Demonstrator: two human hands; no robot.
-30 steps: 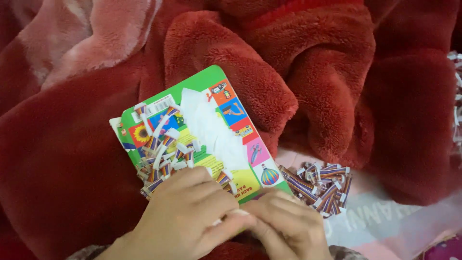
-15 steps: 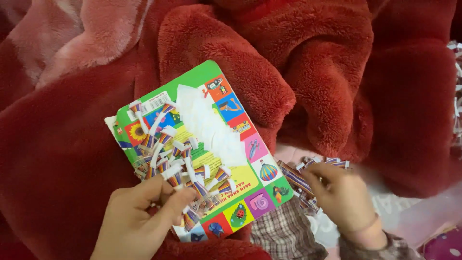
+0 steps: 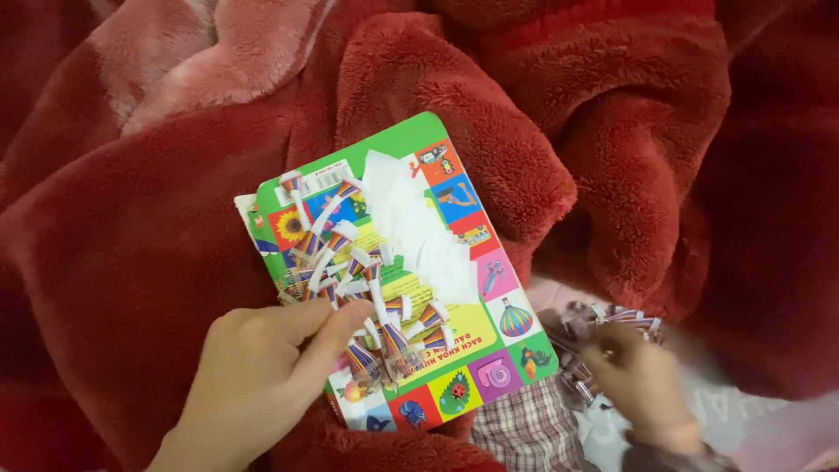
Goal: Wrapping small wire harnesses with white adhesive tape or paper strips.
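Observation:
A colourful picture book with a green border lies on a red fleece blanket. Several small folded striped paper pieces are joined in a woven cluster on its cover. My left hand rests on the book's lower left, fingertips pressing the cluster's lower pieces. My right hand, blurred, reaches into a heap of loose folded paper pieces to the right of the book; what it grips cannot be told.
The thick red blanket rises in folds behind and to the right of the book. A plaid cloth shows below the book. A pale pink and white sheet lies at the lower right.
My two hands, together at the book's lower edge a second ago, have parted. The right one moved to the loose pile on the right; the left stays on the paper cluster.

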